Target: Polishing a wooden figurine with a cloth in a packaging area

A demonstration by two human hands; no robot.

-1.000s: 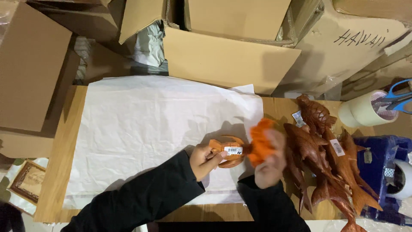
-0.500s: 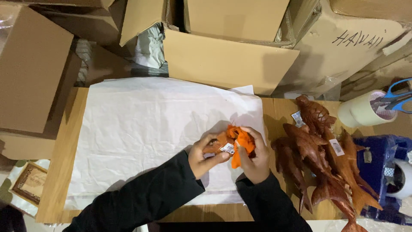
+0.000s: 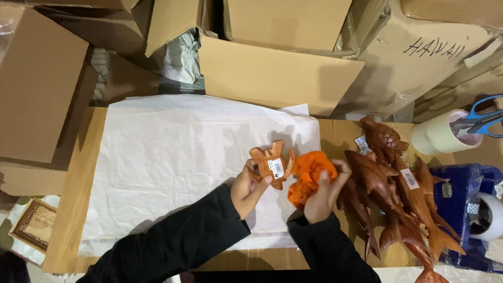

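— Wooden carving up off the white paper, pinched in the left hand, thumb on its sticker!

— And the right hand?

— Fingers curled tight round an orange cloth, touching the carving's edge.

— Beside them?

— Carved fish piled on the table, just right of that hand.

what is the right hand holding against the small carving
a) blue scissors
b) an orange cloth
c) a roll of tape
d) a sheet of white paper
b: the right hand grips a bunched orange cloth beside the small wooden carving held up by the left hand; the tape roll and blue scissors sit apart at the far right, untouched.
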